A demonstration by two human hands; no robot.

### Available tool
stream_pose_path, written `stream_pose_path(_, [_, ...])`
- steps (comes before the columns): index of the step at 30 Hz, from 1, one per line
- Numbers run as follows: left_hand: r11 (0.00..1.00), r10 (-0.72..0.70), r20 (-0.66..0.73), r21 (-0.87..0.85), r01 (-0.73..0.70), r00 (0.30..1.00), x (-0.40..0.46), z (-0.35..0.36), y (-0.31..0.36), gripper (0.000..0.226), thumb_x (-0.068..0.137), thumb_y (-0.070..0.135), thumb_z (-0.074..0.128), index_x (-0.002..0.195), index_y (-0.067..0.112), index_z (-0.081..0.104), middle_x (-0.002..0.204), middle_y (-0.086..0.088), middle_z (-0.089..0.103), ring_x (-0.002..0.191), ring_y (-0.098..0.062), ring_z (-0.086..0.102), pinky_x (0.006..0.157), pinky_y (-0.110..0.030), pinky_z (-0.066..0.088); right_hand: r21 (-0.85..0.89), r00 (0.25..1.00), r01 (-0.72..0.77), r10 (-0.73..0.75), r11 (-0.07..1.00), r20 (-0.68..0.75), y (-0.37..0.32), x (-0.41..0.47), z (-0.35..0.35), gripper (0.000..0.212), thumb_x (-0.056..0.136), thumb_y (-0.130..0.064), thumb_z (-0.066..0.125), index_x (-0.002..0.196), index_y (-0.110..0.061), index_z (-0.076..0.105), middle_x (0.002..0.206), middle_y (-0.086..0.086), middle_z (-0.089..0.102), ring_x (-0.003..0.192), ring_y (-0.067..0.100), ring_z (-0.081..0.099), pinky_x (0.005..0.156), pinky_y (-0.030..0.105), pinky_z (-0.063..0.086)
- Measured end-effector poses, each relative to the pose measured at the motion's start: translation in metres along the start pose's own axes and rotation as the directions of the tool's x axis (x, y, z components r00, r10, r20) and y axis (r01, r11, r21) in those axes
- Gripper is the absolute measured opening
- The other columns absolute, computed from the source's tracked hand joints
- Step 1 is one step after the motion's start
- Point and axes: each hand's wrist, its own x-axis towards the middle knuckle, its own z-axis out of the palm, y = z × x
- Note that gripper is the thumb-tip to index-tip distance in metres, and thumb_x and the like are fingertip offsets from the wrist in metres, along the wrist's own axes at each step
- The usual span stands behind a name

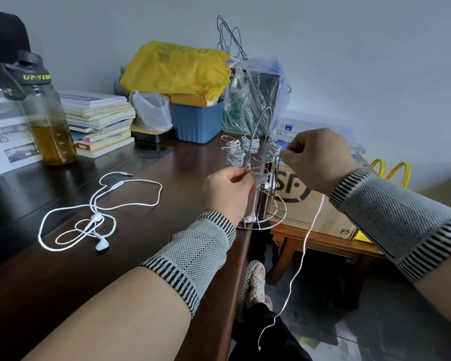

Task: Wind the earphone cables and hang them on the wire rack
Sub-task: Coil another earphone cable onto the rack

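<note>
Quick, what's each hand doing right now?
Left hand: pinches the partly wound earphone cable.
Right hand: pinches the same cable, feeding it.

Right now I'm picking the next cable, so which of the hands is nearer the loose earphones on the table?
Left. The left hand is just right of the loose earphones; the right hand is farther right, past the wire rack.

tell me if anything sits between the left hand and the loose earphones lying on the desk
Nothing visible does. The loose earphones lie in a tangle on bare dark desk, out to the left of the left hand. That hand is busy, though: it pinches the cable being wound, and the right hand pinches the same cable.
</note>
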Motion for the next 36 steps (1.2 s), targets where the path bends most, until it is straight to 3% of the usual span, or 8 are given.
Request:
stream_pose_path(7, [1.000, 0.012, 0.006, 0.027, -0.013, 1.000, -0.001, 0.000, 0.002, 0.016, 0.084, 0.020, 0.075, 0.070, 0.024, 0.069, 0.065, 0.004, 0.072, 0.070, -0.011, 0.071, 0.080, -0.037, 0.060, 0.023, 0.978, -0.056, 0.050, 0.998, 0.204, -0.034, 0.028, 0.010, 0.020, 0.088, -0.020, 0.061, 0.083, -0.005, 0.072, 0.063, 0.003, 0.059, 0.055, 0.013, 0.052, 0.045, 0.020, 0.035])
stream_pose_path(16, [0.999, 0.006, 0.000, 0.037, -0.006, 1.000, 0.000, -0.001, 0.001, 0.018, 0.085, 0.020, 0.074, 0.069, 0.025, 0.068, 0.065, 0.004, 0.072, 0.071, -0.012, 0.072, 0.081, -0.039, 0.060, -0.029, 0.951, 0.127, -0.113, 0.992, 0.289, -0.042, 0.020, 0.009, 0.022, 0.091, -0.025, 0.055, 0.090, -0.011, 0.073, 0.070, 0.000, 0.061, 0.063, 0.013, 0.054, 0.050, 0.020, 0.036])
stream_pose_path(21, [0.999, 0.003, -0.016, 0.045, -0.002, 1.000, 0.001, -0.001, 0.001, 0.026, 0.085, 0.016, 0.071, 0.062, 0.025, 0.065, 0.063, 0.004, 0.071, 0.073, -0.015, 0.072, 0.082, -0.041, 0.059, -0.224, 0.923, 0.380, -0.353, 0.897, 0.154, -0.037, 0.008, 0.013, 0.021, 0.088, -0.021, 0.054, 0.093, -0.019, 0.074, 0.087, -0.002, 0.054, 0.075, 0.012, 0.047, 0.063, 0.023, 0.037])
stream_pose_path(23, [0.998, 0.011, -0.026, 0.059, -0.010, 1.000, 0.002, -0.001, 0.000, 0.033, 0.086, 0.015, 0.070, 0.055, 0.027, 0.065, 0.062, 0.005, 0.071, 0.075, -0.018, 0.073, 0.082, -0.042, 0.059, -0.340, 0.879, 0.470, -0.468, 0.815, 0.092, -0.034, 0.004, 0.020, 0.019, 0.088, -0.018, 0.054, 0.084, -0.014, 0.072, 0.091, 0.004, 0.054, 0.067, 0.019, 0.051, 0.058, 0.028, 0.042])
stream_pose_path(26, [0.999, -0.002, -0.011, 0.041, 0.002, 1.000, 0.005, -0.001, -0.002, 0.031, 0.086, 0.015, 0.070, 0.057, 0.025, 0.066, 0.059, 0.006, 0.069, 0.072, -0.018, 0.072, 0.081, -0.045, 0.059, -0.417, 0.795, 0.551, -0.607, 0.723, -0.003, -0.030, -0.003, 0.025, 0.017, 0.068, -0.005, 0.074, 0.059, -0.005, 0.060, 0.074, 0.010, 0.053, 0.050, 0.021, 0.043, 0.040, 0.024, 0.035])
stream_pose_path(29, [0.999, 0.007, -0.021, 0.034, -0.006, 1.000, 0.009, -0.001, -0.006, 0.026, 0.085, 0.013, 0.071, 0.061, 0.021, 0.065, 0.053, 0.007, 0.064, 0.058, -0.014, 0.064, 0.075, -0.042, 0.060, -0.397, 0.730, 0.618, -0.683, 0.679, -0.032, -0.022, -0.016, 0.032, 0.021, 0.066, -0.007, 0.078, 0.060, -0.005, 0.057, 0.074, 0.011, 0.052, 0.054, 0.024, 0.048, 0.041, 0.022, 0.029])
stream_pose_path(31, [0.998, 0.028, -0.028, 0.050, -0.026, 0.999, 0.011, -0.001, -0.008, 0.024, 0.084, 0.010, 0.071, 0.063, 0.022, 0.067, 0.055, 0.007, 0.063, 0.053, -0.012, 0.059, 0.070, -0.035, 0.057, -0.360, 0.731, 0.608, -0.676, 0.707, -0.093, -0.012, -0.025, 0.040, 0.015, 0.071, -0.011, 0.076, 0.065, -0.007, 0.063, 0.075, 0.010, 0.053, 0.054, 0.025, 0.049, 0.040, 0.023, 0.030])
stream_pose_path(36, [0.996, 0.073, -0.034, 0.062, -0.071, 0.997, 0.008, -0.003, -0.006, 0.017, 0.081, 0.023, 0.075, 0.067, 0.030, 0.071, 0.072, 0.004, 0.074, 0.074, -0.015, 0.073, 0.077, -0.039, 0.061, -0.018, 0.891, 0.397, -0.390, 0.918, -0.232, 0.015, -0.036, 0.058, 0.007, 0.082, -0.013, 0.070, 0.082, -0.011, 0.076, 0.080, 0.006, 0.060, 0.054, 0.021, 0.056, 0.049, 0.023, 0.037])
